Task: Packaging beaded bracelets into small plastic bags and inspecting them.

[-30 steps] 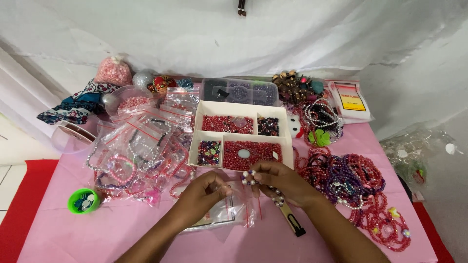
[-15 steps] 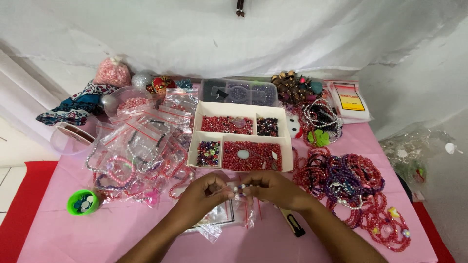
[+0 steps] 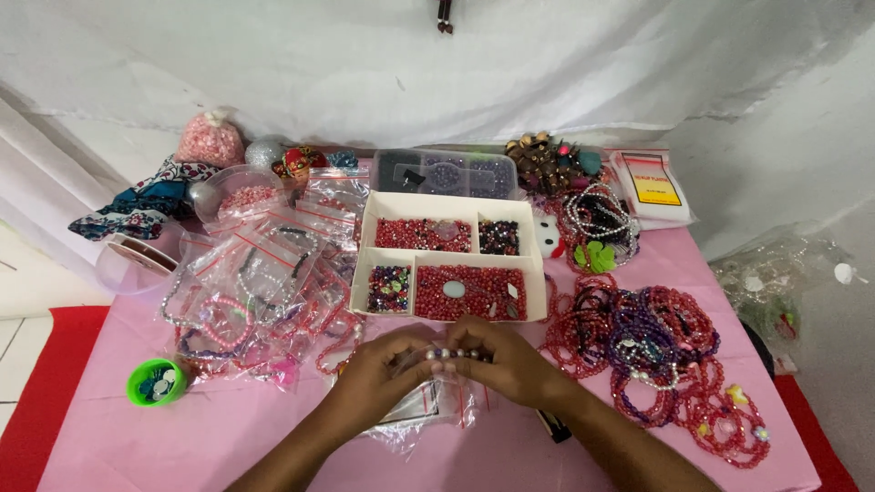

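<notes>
Both hands meet at the middle of the pink table cover (image 3: 137, 437): the left hand (image 3: 378, 369) and the right hand (image 3: 510, 364) pinch between their fingertips a short strand of pale and dark round beads (image 3: 453, 353), held just above a clear plastic zip bag (image 3: 428, 410). Just beyond the grip sits a white four-compartment cardboard tray (image 3: 538, 273), with red beads in its two wide sections and dark and mixed beads in the two small ones. Right of the grip lies a heap of red and purple beaded bracelets (image 3: 656, 346); left of it, a pile of clear bags holding bracelets (image 3: 255, 282) and, farther out, a small green round cup (image 3: 155, 381). Bare cover shows near the front left edge.
</notes>
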